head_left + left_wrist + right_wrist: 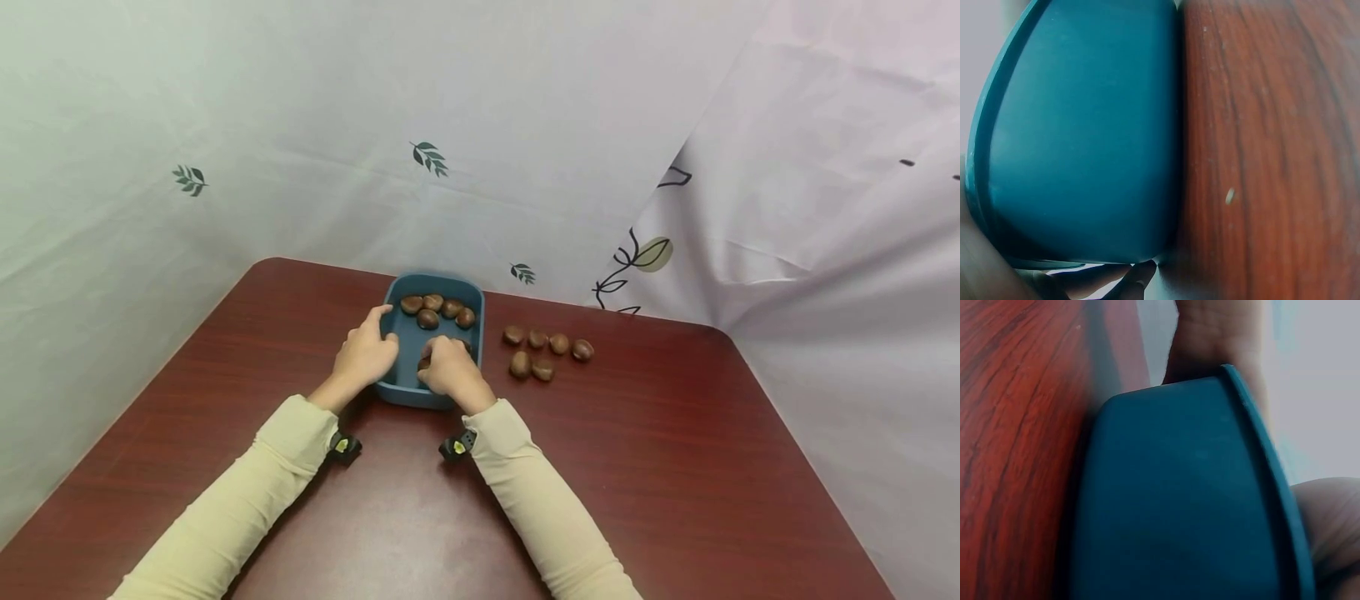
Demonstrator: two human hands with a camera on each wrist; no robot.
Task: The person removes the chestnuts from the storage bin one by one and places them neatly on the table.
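Note:
A blue rectangular tray (405, 396) stands on the table with several glossy brown chestnuts (428, 319) grouped at its far end. My left hand (366, 354) holds the tray's left wall, thumb over the rim and fingers along the outside. In the left wrist view, its fingers (1129, 281) show beside the tray's outer wall (1085, 137). My right hand (447, 367) reaches over the near wall into the tray and pinches a chestnut (423, 363), mostly hidden by the fingers. Another chestnut (467, 346) peeks out behind that hand. The right wrist view shows mainly the tray's outside (1172, 487).
Several loose chestnuts (558, 343) lie in two rough rows on the dark red wooden table (660, 450), right of the tray. A pale curtain with leaf prints (315, 108) hangs behind the table's back edge.

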